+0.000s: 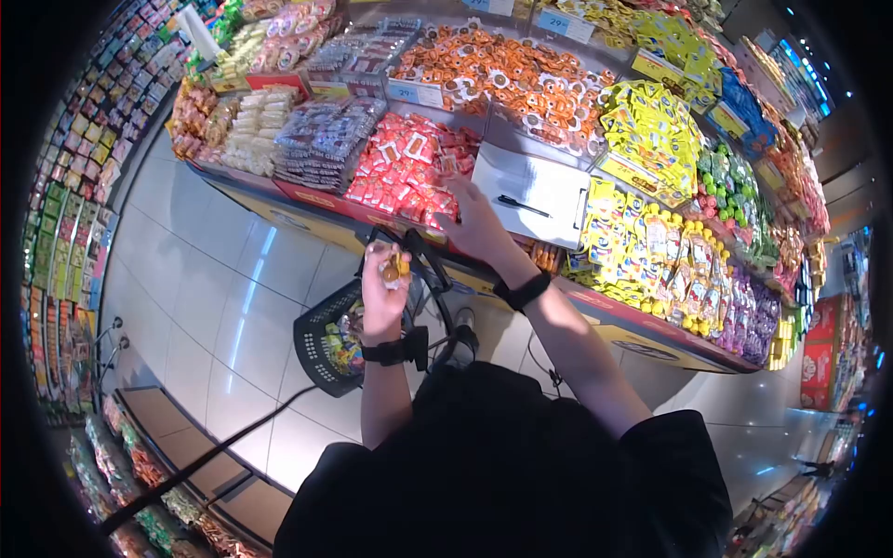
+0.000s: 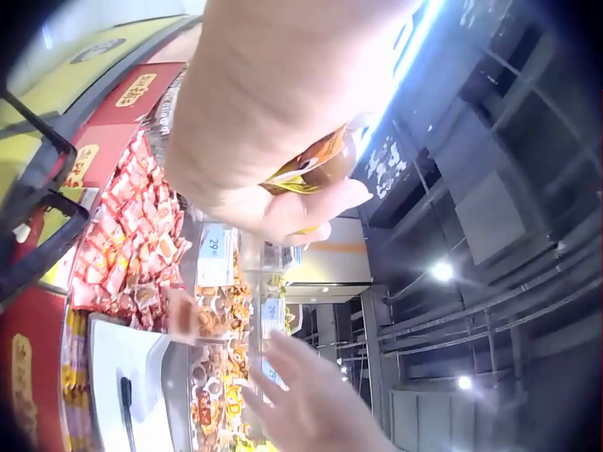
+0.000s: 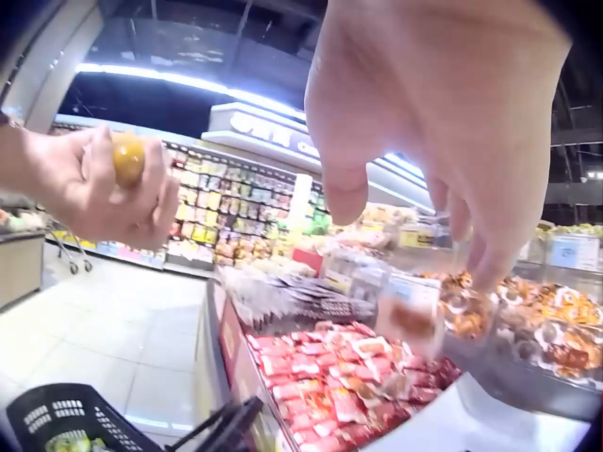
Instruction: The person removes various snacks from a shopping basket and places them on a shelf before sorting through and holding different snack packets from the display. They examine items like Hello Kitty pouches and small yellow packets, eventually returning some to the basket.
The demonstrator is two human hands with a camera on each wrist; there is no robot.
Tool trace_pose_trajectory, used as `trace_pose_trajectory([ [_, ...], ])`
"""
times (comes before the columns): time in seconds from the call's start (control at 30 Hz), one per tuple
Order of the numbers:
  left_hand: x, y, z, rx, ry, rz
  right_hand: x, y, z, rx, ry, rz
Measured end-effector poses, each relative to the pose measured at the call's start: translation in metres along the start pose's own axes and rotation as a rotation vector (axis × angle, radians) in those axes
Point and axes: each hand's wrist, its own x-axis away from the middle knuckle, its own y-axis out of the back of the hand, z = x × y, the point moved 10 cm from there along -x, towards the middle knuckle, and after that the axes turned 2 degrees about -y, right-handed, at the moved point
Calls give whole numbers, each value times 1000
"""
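Note:
My left hand (image 1: 379,296), palm up, holds small candies in brown and yellow wrappers (image 1: 396,268) with its fingers curled round them. One rounded yellow piece (image 3: 128,160) shows between those fingers in the right wrist view. My right hand (image 1: 482,228) reaches over the bin of red-wrapped candies (image 1: 400,172), fingers loosely extended and apart. Below its fingertips, a blurred red-and-white packet (image 3: 411,318) appears in mid-air over the bin, apart from the fingers. The same blurred packet (image 2: 182,315) shows beside the red candies in the left wrist view.
A white clipboard (image 1: 549,177) with a black pen (image 1: 524,205) lies right of the red candies. A black basket (image 1: 316,349) with colourful packets stands below my left hand. Orange packets (image 1: 521,70) fill the bin behind; yellow packets (image 1: 651,130) lie to the right.

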Motion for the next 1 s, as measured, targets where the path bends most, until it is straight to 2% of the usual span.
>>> trace_pose_trajectory([
  [0.03,-7,-7,8,13,13,-16,7,-8,5,-160,-21,63],
  [0.07,-15,-18,0,-194,-145,3,15,-14,7,-319,-46,118],
  [0.1,-24,-30,6,-264,-159,10,23,-13,8,-307,-60,124],
  [0.17,-43,-53,23,-329,-214,19,54,-46,-25,-1104,-651,287],
  [0.2,-52,-59,43,-297,-149,26,57,-41,-39,-1150,-606,160],
  [0.23,-49,-77,54,-267,-79,20,57,-34,-47,-1152,-633,150],
  [0.3,-48,-92,80,-204,109,22,46,36,-42,-553,-316,-61],
  [0.37,-25,-145,57,-587,-663,446,33,80,-21,-271,-101,-118],
  [0.4,-20,-157,57,-654,-801,443,28,95,-5,-207,20,-129],
  [0.43,-21,-162,59,-656,-789,457,31,96,-12,-204,7,-141],
  [0.5,-56,-145,127,-44,215,292,31,91,-15,-44,59,-65],
  [0.53,-59,-150,137,-20,262,293,32,98,-24,-81,-49,-94],
  [0.57,-63,-155,142,-25,266,313,31,102,-29,-73,-47,-114],
  [0.63,-62,-150,148,-88,260,197,36,107,-52,-192,-157,-179],
  [0.7,-57,-153,152,-159,253,155,38,109,-61,-222,-169,-223],
  [0.77,-59,-164,150,-311,172,213,38,112,-68,-270,-201,-274],
  [0.83,-56,-168,151,-326,150,210,41,105,-81,-278,-227,-255],
  [0.9,-56,-163,153,-305,177,116,49,65,-123,-1113,-550,-199],
  [0.93,-57,-162,150,-304,174,116,53,63,-126,-1245,-640,-182],
  [0.97,-57,-153,151,-311,232,66,55,64,-125,-1245,-634,-179],
  [1.0,-57,-147,151,-317,288,21,49,82,-113,-1044,-397,-217],
])
